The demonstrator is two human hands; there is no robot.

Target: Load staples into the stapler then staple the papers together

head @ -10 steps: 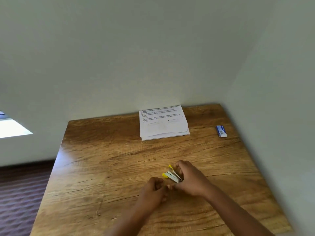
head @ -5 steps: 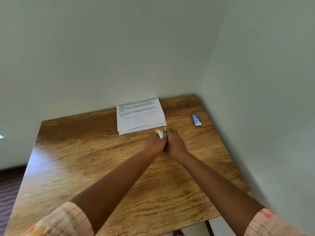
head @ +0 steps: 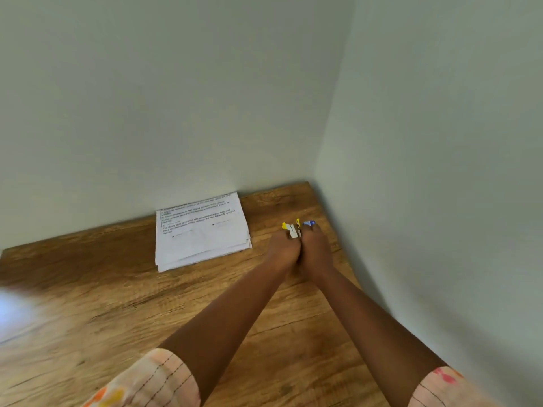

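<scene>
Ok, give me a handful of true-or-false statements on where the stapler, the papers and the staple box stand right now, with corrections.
1. Both hands hold the small white and yellow stapler together. True: the left hand and right hand are pressed side by side around it.
2. The stapler is clamped on the stack of white printed papers. False: it is held apart from the stack, to its right.
3. The papers lie flat on the wooden table against the back wall. True.
4. The small blue staple box sits on top of the papers. False: it shows just beyond the right hand's fingertips, near the table's right corner.
5. The papers are spread all over the table. False: they form one loose pile.
</scene>
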